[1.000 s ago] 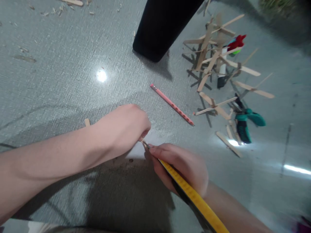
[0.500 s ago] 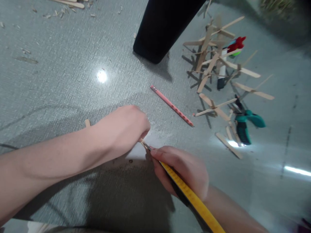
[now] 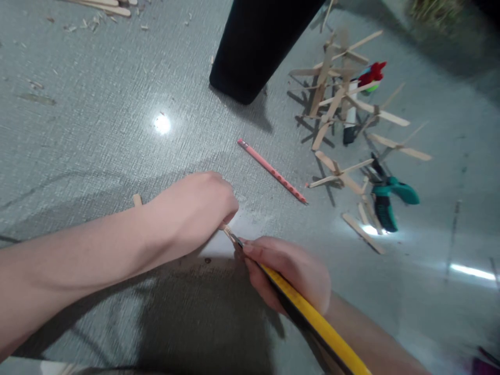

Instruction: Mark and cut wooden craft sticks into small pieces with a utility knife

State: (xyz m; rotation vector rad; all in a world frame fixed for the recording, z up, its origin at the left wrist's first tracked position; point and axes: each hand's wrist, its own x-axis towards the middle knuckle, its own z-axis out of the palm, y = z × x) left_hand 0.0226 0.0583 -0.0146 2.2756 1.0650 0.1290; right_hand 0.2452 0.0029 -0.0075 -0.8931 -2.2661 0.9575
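My left hand (image 3: 203, 203) is closed around a small wooden stick (image 3: 225, 228), whose short end shows below the knuckles. My right hand (image 3: 289, 271) grips a long yellow and black tool (image 3: 312, 308) near its thin metal tip (image 3: 236, 240). That tip touches or lies over the exposed end of the stick; the exact contact is too small to tell. Above the hands, a pink pencil (image 3: 272, 171) rests on the grey table (image 3: 97, 151). Another flat stick (image 3: 137, 200) pokes out from behind my left forearm.
A black object (image 3: 261, 47) stands at the top middle. Crossed stick pieces (image 3: 338, 169), a red figure (image 3: 373, 74) and green-handled pliers (image 3: 385, 208) lie at right. Wood chips (image 3: 91, 23) and sticks (image 3: 117, 9) are at upper left.
The table items appear shifted slightly left, as the view has moved a little. The yellow tool's angle has changed slightly in my right hand. Both hands keep their holds.
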